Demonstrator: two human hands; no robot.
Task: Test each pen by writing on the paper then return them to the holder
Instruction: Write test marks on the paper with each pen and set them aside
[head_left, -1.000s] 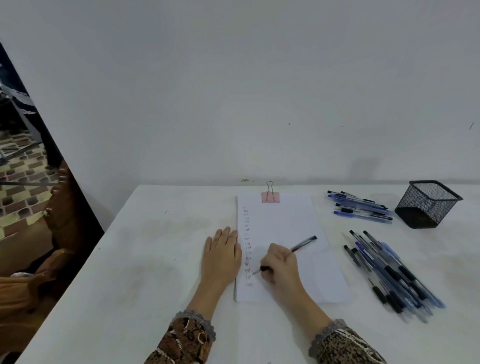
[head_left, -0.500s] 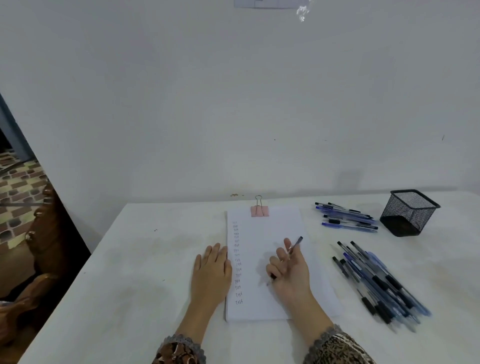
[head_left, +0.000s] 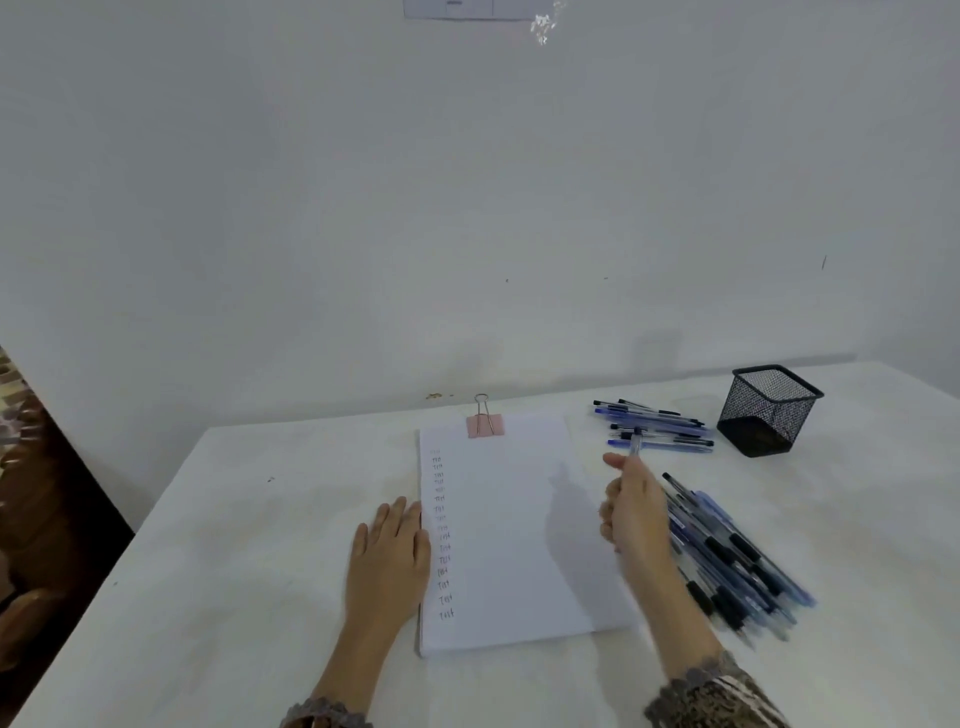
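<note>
Pen (head_left: 635, 446): held in the right hand (head_left: 635, 512), fingers curled around the barrel, only the upper end protruding above the fist; image blurred, so the pen's colour and tip cannot be determined; the hand is raised off the table (head_left: 234, 519), between the right edge of the paper and the pen groups, with its sleeve (head_left: 719, 693) at the near edge.

Paper (head_left: 511, 530): a white stack lying flat at the centre of the table, long side running from near edge to far edge; a pink binder clip (head_left: 485, 425) grips its far edge; a column of small handwritten marks (head_left: 441, 535) runs down its left margin.

Left hand (head_left: 389, 558): open, palm down, fingers extended, resting flat on the table with the fingertips touching the left edge of the paper; grasping nothing.

Holder (head_left: 769, 410): black mesh, square, upright near the far right corner of the table; interior contents cannot be determined.

Far pen group (head_left: 657, 428): several blue and black pens lying roughly parallel to the far edge, just left of the holder.

Near pen pile (head_left: 737, 558): a larger heap of blue and black pens lying diagonally toward the right edge, just right of the right hand.
</note>
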